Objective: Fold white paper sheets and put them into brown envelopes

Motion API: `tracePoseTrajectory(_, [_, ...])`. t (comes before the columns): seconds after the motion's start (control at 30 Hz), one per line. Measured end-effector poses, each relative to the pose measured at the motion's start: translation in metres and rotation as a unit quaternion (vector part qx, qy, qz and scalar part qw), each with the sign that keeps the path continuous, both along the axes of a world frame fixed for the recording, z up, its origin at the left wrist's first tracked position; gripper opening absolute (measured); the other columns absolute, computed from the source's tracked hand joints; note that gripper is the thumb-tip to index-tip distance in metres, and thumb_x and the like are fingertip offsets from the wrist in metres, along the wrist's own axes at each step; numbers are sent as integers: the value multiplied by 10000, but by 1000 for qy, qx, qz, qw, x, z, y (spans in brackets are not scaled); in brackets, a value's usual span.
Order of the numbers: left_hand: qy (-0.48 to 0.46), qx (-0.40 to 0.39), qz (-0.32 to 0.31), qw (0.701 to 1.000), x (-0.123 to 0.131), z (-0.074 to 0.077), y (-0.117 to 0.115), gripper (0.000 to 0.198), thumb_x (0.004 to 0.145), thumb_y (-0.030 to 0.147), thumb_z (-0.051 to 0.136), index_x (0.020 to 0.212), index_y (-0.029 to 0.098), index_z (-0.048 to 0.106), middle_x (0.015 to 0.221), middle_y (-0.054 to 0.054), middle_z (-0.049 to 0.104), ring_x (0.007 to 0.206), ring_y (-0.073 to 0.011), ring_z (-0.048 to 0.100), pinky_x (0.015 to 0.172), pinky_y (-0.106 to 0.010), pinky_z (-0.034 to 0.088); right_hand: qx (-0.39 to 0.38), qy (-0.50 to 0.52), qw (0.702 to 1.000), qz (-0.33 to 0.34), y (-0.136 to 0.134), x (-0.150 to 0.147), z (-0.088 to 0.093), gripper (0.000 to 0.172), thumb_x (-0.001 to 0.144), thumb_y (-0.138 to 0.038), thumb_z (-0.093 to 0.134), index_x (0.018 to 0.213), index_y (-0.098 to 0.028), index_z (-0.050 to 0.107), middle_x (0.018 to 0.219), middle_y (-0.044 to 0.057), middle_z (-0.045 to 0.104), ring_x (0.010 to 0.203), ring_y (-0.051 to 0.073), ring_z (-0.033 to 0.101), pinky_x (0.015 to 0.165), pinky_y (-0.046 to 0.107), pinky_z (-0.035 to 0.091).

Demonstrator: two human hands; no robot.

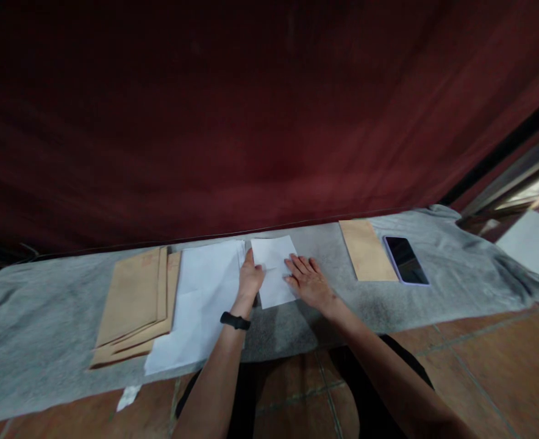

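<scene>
A small white folded sheet of paper lies on the grey cloth in front of me. My left hand holds its left edge, the thumb over the top and the other fingers partly hidden. Flat on the right side of the same sheet rests my right hand, its fingers spread. Just left of my left hand is a stack of larger white paper sheets with faint creases.
Several brown envelopes overlap at the left. To the right lie a single brown envelope and a phone in a purple case. The grey cloth covers a narrow surface against a dark red backdrop. A white scrap is on the tiled floor.
</scene>
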State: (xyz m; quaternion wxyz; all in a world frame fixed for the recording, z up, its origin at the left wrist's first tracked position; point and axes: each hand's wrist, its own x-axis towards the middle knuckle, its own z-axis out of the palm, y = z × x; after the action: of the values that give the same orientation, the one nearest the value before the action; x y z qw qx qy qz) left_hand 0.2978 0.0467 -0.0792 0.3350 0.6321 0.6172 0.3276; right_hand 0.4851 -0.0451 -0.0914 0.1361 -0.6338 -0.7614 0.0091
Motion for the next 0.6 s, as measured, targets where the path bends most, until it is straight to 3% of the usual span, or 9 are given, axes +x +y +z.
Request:
tracePoseTrajectory(0.17, [140,-19,15,990,0,21,-9,692,856,97,533,1532,114,387,1277,-151,693,1145,-260,677,1026,-366,515,13,-22,999,-33,2,15,-6,524,1063,-430,392,1529,-197,447,1598,95,405,1444,319,417,1197,539,277])
tracePoseTrajectory(0.3, [257,103,38,960,10,27,-21,562,926,155,494,1486,122,467,1401,-197,590,1274,-304,595,1077,-432,473,24,-28,999,-39,0,13,-7,532,1066,-422,376,1534,-177,437,1601,114,398,1451,314,405,1204,542,254])
tracePoseTrajectory(0.4, [278,181,-54,942,27,19,-33,489,1016,269,403,1472,113,483,1545,-176,471,1437,-284,439,1179,-431,379,21,-25,999,-39,-1,8,-5,532,1068,-396,356,1528,-142,441,1590,132,415,1452,307,403,1210,538,237])
tracePoseTrajectory(0.5, [309,185,-182,915,45,4,-44,521,1048,375,350,1514,160,443,1612,-106,402,1515,-270,315,1237,-464,286,8,-21,999,-42,-1,5,-3,516,1065,-321,326,1528,-120,436,1585,145,422,1450,294,407,1206,524,242])
tracePoseTrajectory(0.6, [342,175,-211,899,54,-8,-48,561,1055,429,302,1543,174,409,1633,-87,366,1537,-266,266,1259,-488,224,-3,-21,999,-46,-1,4,-3,508,1055,-261,312,1530,-126,434,1586,139,423,1452,287,403,1201,524,247])
